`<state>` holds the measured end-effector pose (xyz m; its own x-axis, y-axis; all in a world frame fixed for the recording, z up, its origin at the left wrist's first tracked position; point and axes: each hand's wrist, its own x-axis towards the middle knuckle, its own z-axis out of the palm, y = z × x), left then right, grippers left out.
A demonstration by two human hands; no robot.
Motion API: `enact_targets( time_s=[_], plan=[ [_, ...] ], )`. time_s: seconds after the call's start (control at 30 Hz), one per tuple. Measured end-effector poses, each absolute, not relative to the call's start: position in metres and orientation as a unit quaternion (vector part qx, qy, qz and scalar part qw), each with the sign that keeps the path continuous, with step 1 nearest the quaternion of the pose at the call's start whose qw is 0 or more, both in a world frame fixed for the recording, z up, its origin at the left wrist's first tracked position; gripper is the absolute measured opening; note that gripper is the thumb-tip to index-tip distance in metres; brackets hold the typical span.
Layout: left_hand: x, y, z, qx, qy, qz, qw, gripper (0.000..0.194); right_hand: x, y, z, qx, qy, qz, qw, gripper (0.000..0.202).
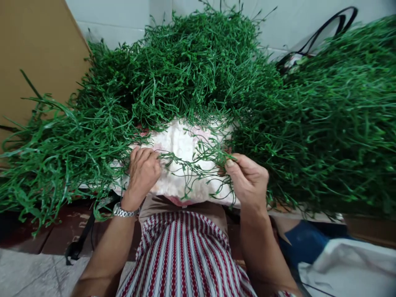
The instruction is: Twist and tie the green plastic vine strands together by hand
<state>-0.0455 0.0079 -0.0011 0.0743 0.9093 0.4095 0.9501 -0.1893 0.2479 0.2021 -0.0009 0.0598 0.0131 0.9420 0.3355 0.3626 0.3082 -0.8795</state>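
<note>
A sprig of thin green stems with small bud-like tips (pixel 198 163) stretches across the white, pink-patched cloth (pixel 177 140) between my two hands. My right hand (pixel 249 177) pinches the gathered end of this sprig between thumb and forefinger. At the other side, my left hand (pixel 144 169) is closed with its back up, knuckles bent, beside the left heap of green sprigs (pixel 74 144). Stem tips reach its fingers, but what lies inside them is hidden. A metal-banded watch (pixel 125 210) circles the left wrist.
More green sprigs are heaped at the back (pixel 198 62) and on the right (pixel 324 136). A tan board (pixel 37 49) stands at the left, a pale tiled wall (pixel 117 14) behind. A black-handled bag (pixel 293 62) sits back right; a white sack (pixel 355 264) lies low right.
</note>
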Motion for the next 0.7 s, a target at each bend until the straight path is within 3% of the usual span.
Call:
enact_targets(
  time_s=[0.23, 0.33, 0.43, 0.5, 0.63, 0.7],
  plan=[
    [-0.024, -0.033, 0.050, -0.690, -0.535, -0.486, 0.025, 0.045, 0.195, 0.006, 0.067, -0.443, -0.765, 0.285, 0.371, 0.020],
    [-0.005, -0.034, 0.066, -0.767, -0.459, -0.448, 0.004, 0.039, 0.180, 0.007, 0.072, -0.398, -0.823, 0.272, 0.299, 0.020],
    [0.004, -0.026, 0.059, -0.810, -0.451, -0.371, -0.054, 0.019, 0.171, 0.008, 0.074, -0.381, -0.850, 0.263, 0.251, 0.017],
    [0.002, -0.023, 0.049, -0.776, -0.484, -0.389, -0.108, 0.012, 0.174, 0.008, 0.073, -0.380, -0.849, 0.276, 0.244, 0.014],
    [-0.010, -0.029, 0.035, -0.683, -0.560, -0.448, -0.141, 0.008, 0.192, 0.006, 0.061, -0.384, -0.821, 0.296, 0.300, 0.029],
    [-0.014, -0.033, 0.032, -0.652, -0.581, -0.465, -0.146, 0.007, 0.197, 0.003, 0.054, -0.390, -0.808, 0.294, 0.328, 0.023]
  ],
)
